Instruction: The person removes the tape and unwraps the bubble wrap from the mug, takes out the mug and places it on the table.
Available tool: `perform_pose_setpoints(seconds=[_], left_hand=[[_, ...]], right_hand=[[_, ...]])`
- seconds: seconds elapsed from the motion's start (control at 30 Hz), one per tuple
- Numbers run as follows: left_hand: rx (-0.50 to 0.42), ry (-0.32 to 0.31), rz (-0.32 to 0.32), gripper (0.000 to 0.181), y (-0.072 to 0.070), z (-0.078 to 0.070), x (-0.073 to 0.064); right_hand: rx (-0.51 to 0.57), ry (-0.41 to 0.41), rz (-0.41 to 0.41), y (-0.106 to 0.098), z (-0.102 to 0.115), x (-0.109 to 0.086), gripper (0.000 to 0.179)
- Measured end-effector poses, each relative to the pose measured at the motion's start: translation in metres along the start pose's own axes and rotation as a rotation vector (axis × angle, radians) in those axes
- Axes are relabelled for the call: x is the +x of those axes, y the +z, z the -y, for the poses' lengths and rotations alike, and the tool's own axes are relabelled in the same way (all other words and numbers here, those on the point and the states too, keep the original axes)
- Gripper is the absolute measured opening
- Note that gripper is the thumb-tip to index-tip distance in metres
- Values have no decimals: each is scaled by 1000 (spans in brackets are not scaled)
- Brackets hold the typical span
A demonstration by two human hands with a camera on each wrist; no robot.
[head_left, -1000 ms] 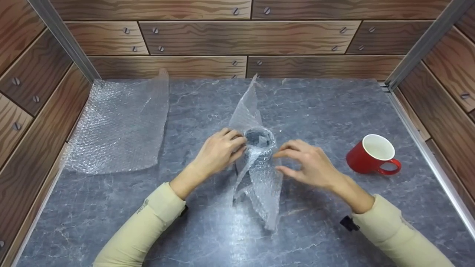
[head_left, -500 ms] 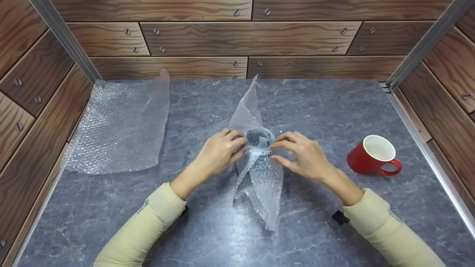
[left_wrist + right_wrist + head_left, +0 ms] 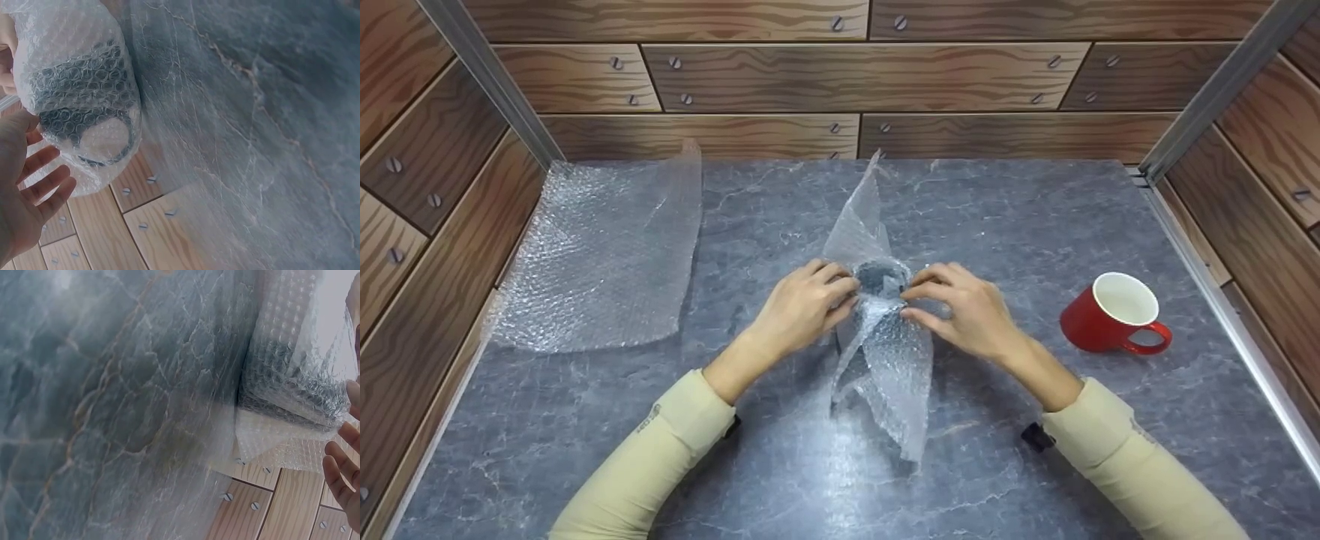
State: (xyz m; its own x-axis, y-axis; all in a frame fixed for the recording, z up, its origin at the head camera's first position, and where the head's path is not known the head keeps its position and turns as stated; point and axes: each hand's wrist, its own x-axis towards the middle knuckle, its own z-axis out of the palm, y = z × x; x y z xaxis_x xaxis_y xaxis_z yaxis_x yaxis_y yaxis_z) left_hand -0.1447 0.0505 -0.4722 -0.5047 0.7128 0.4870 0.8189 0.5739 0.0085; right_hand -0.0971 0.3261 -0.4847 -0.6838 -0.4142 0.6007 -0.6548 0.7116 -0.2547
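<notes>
A dark mug with a looped handle (image 3: 130,138) stands inside a crumpled sheet of bubble wrap (image 3: 896,367), its opening facing up. My left hand (image 3: 810,300) pinches the wrap at the left of the rim, fingers bent. On the opposite side my right hand (image 3: 964,307) has thumb and fingertips at the right of the rim, pinching the wrap there. One pointed flap of wrap sticks up toward the back; another hangs toward me. In the right wrist view, layers of bubble wrap (image 3: 298,377) cover the mug, and the right fingertips (image 3: 332,449) show beside it.
A red mug (image 3: 1091,319) with a white inside stands to the right, tilted in view, its handle to the right. Another flat sheet of bubble wrap (image 3: 600,262) lies at the back left of the grey marbled table (image 3: 1020,210). Wood-patterned walls (image 3: 862,75) enclose three sides.
My right hand has moved left and slightly up to the rim of the wrapped mug. The left hand has stayed in place at the wrap.
</notes>
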Motion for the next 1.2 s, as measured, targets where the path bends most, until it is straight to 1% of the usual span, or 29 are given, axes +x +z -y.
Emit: perform_pose_setpoints(seconds=[0.27,0.37,0.73,1.07,1.2], left_hand=[[11,15,-1,19,-3,-1,3],[11,16,-1,18,-4,-2,3],[-15,-4,20,16,-8,-4,4],[-27,44,10,18,-12,-14,7],[-28,58,17,22,-14,-20,9]], right_hand=[[-7,2,-57,5,2,-1,20],[-8,1,-66,6,2,-1,20],[12,18,-60,5,4,-1,18],[8,32,-54,5,8,-3,18],[-6,46,-50,5,9,-4,19]])
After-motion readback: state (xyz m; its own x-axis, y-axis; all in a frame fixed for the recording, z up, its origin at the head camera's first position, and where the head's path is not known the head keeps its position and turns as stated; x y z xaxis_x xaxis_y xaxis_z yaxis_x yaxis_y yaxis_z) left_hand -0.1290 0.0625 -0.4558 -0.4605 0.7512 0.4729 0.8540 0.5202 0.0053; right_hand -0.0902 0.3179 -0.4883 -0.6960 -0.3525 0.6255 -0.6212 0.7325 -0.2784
